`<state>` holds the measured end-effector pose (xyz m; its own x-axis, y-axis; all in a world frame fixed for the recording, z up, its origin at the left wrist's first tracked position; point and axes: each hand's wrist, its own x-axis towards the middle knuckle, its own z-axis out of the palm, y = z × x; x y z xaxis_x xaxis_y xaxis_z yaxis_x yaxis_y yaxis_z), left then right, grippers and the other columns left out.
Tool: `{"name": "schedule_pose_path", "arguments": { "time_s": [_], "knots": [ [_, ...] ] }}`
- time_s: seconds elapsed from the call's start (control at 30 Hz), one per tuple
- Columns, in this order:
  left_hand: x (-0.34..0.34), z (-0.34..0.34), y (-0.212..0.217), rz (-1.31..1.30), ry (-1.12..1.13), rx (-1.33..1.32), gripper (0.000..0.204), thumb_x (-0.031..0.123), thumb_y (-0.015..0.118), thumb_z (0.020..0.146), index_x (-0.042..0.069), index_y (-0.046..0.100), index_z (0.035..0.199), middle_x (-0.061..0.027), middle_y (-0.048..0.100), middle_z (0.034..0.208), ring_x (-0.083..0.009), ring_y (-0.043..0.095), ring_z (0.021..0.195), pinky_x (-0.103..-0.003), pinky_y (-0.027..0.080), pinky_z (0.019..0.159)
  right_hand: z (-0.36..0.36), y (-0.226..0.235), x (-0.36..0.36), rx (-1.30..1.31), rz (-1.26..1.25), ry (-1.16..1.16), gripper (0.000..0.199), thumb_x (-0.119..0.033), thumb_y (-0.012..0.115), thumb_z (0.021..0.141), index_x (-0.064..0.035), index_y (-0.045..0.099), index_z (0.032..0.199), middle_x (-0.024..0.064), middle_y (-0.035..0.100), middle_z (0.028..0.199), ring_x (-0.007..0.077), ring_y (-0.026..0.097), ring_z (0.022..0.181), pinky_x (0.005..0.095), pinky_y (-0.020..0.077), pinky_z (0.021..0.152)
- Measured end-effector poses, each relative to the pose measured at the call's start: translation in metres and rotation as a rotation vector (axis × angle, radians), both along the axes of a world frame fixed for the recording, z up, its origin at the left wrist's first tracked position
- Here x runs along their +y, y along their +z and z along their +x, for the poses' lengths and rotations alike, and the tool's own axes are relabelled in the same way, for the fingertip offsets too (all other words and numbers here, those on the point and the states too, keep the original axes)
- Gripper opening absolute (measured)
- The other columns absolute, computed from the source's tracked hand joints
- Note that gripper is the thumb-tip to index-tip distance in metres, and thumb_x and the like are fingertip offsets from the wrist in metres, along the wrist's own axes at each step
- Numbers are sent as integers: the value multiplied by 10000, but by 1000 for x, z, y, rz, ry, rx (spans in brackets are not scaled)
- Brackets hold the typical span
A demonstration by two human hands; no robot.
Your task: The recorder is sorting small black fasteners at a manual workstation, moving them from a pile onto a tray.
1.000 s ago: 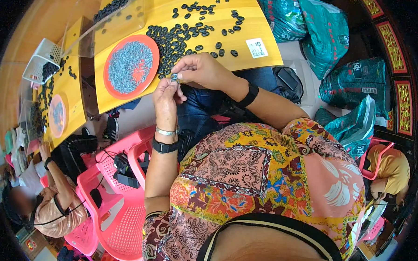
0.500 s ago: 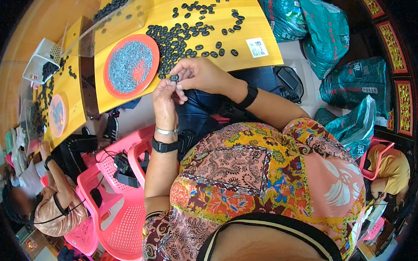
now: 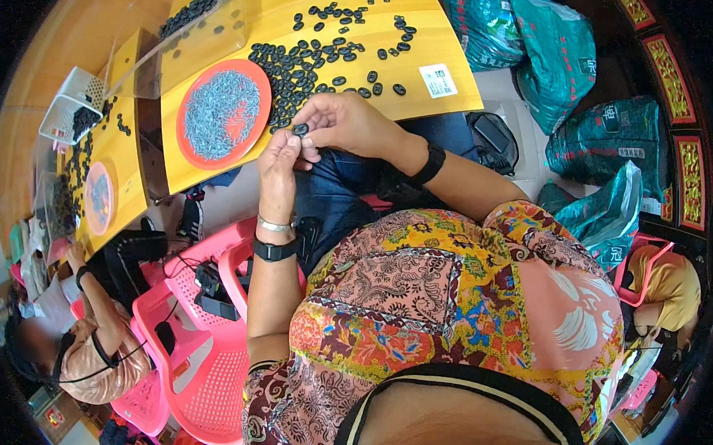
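Note:
Just off the near edge of the yellow table (image 3: 361, 115), a small black oval piece (image 3: 300, 129) is pinched between my two hands. My left hand (image 3: 280, 157) comes up from below, its thumb and fingertips closed on the piece. From the right, my right hand (image 3: 343, 126) grips the same piece with its thumb and index finger, the other fingers curled. A red-orange plate (image 3: 203, 163), heaped with thin silvery metal pieces like pins or screws, is left of my hands. Loose black oval pieces (image 3: 295, 70) lie spread beyond them. Whether a metal piece is between my fingers is hidden.
A clear plastic bin (image 3: 231, 28) with black pieces sits far left. Beyond a gap, another table holds a white basket (image 3: 74, 103) and a pink plate (image 3: 97, 198); a person (image 3: 100, 354) sits there. Pink chairs (image 3: 214, 391) stand at left, green sacks (image 3: 606, 146) at right.
Both hands have shifted slightly, my left hand and wrist a little to the left. The black oval piece appears tilted differently, still held between the fingertips.

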<state>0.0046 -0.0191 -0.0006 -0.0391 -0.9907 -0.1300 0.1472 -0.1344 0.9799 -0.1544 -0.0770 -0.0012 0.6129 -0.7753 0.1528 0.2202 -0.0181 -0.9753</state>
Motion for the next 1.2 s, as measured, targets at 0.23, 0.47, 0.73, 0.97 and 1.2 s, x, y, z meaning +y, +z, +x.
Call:
{"name": "schedule_pose_path", "arguments": {
  "time_s": [0.23, 0.47, 0.73, 0.97, 1.2],
  "knots": [
    [7, -3, 6, -300, -20, -162, 248, 250, 452, 918, 16, 510, 858, -29, 540, 715, -96, 498, 668, -228, 404, 619, -7, 17, 2, -54, 63, 45, 265, -29, 659, 779, 30, 572, 1022, 48, 614, 872, 87, 581, 777, 212, 477, 712],
    [11, -7, 10, -473, 51, -263, 270, 256, 474, 901, -7, 486, 959, -65, 542, 782, -134, 506, 684, -268, 421, 638, -9, 33, 10, -69, 72, 70, 240, -19, 658, 763, 19, 605, 994, 21, 603, 832, 65, 560, 765, 197, 468, 698],
    [13, -1, 11, -703, 145, -616, 273, 265, 457, 903, -4, 460, 949, -117, 518, 744, -214, 502, 643, -337, 410, 601, -9, 41, 15, -58, 27, 73, 248, -42, 673, 754, -2, 631, 995, -5, 588, 801, 43, 534, 737, 180, 445, 685],
    [14, -2, 14, -759, 151, -700, 321, 292, 454, 903, -14, 469, 998, -144, 523, 741, -268, 518, 643, -348, 421, 606, -10, 40, 17, -28, 12, 57, 248, -61, 676, 757, -17, 640, 998, -17, 578, 790, 35, 523, 730, 177, 435, 675],
    [13, -1, 13, -829, 171, -781, 359, 307, 455, 905, -32, 471, 1025, -161, 546, 765, -285, 546, 655, -360, 431, 601, -11, 42, 15, -1, -10, 67, 254, -78, 675, 759, -7, 637, 1000, 18, 621, 836, 59, 567, 783, 202, 462, 721]
  ]
}}
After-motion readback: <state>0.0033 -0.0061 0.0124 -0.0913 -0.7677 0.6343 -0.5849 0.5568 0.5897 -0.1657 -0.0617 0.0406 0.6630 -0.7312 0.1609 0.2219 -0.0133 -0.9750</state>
